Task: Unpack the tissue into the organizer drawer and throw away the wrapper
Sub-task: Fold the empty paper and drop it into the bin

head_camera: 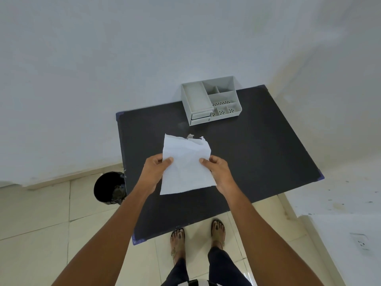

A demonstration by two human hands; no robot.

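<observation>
I hold a white tissue pack (pixel 185 168) flat above the black table (pixel 257 153); its far edge is torn and ragged. My left hand (pixel 155 172) grips its left side and my right hand (pixel 218 172) grips its right side, thumbs on top. A small scrap (pixel 190 136) shows just beyond the torn edge. The grey organizer (pixel 210 100) stands at the table's far edge against the wall, with two shut drawers (pixel 201 118) at its front left and several open compartments on top.
A black bin (pixel 109 187) with crumpled waste inside stands on the tiled floor left of the table. A white wall runs behind the table and to the right. My feet in sandals (pixel 198 236) are at the table's near edge.
</observation>
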